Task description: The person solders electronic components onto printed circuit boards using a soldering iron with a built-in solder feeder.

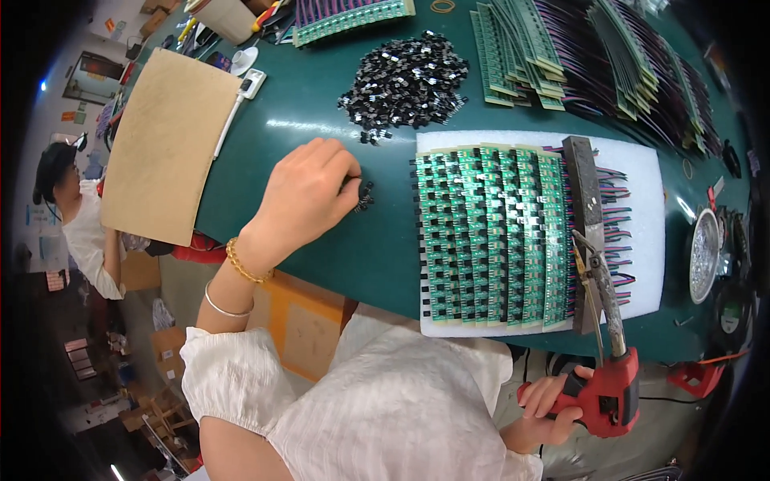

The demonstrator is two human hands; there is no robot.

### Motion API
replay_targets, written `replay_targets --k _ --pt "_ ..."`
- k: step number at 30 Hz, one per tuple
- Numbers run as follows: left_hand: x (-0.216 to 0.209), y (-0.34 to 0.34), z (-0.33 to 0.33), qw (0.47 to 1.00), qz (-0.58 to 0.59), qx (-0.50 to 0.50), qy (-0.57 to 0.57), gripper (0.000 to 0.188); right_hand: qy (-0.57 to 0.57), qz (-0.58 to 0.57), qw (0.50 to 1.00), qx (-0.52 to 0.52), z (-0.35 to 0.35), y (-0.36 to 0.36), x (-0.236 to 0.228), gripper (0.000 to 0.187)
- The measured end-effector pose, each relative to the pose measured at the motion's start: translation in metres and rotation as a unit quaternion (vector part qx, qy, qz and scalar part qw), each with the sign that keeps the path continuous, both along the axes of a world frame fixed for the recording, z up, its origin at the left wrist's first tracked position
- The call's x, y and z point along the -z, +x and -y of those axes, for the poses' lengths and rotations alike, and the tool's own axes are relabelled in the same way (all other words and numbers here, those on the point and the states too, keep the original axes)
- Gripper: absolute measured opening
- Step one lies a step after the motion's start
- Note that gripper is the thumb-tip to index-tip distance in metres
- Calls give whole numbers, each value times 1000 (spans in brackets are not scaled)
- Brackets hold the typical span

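Note:
My left hand (309,196) rests on the green table (321,104), fingers pinched on a few small black components (365,195). A big heap of the same black components (407,78) lies just beyond it. My right hand (553,405) grips the red handles of a pair of cutting pliers (603,321) at the table's near edge; the tips point up at a dark metal bar (584,216). The bar lies across rows of green circuit boards (489,236) on a white foam pad (646,172).
Stacks of green boards with purple wires (561,48) fill the far right. A brown cardboard sheet (164,144) lies at the left, a white power strip (253,82) beside it. A metal dish (704,255) sits at the right edge. Another person (80,232) is at the left.

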State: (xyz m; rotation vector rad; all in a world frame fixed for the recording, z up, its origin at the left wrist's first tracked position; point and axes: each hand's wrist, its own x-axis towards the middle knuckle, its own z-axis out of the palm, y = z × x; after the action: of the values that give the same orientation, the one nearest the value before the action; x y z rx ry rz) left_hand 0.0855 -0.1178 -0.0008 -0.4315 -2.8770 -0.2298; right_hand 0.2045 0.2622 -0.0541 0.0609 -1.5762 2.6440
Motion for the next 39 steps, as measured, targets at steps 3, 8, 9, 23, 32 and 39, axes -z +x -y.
replay_targets --k 3,8,9,23,32,39 --pt "0 0 -8 996 -37 -15 83 18 11 -6 1000 5 3 2 -2 66" --pt "-27 35 -91 956 -7 152 251 21 -121 75 989 -47 -2 4 -2 59" --pt "-27 35 -106 926 32 254 278 25 -115 75 990 -32 4 4 -8 59" --pt "2 42 -180 860 -21 375 346 35 243 78 967 1 5 -7 -18 48" --pt "-1 37 -178 877 -24 367 309 34 274 66 959 -17 -2 -1 -4 66" --pt "-4 1 -157 942 -24 179 284 20 179 53 982 -33 -4 -1 -5 66"
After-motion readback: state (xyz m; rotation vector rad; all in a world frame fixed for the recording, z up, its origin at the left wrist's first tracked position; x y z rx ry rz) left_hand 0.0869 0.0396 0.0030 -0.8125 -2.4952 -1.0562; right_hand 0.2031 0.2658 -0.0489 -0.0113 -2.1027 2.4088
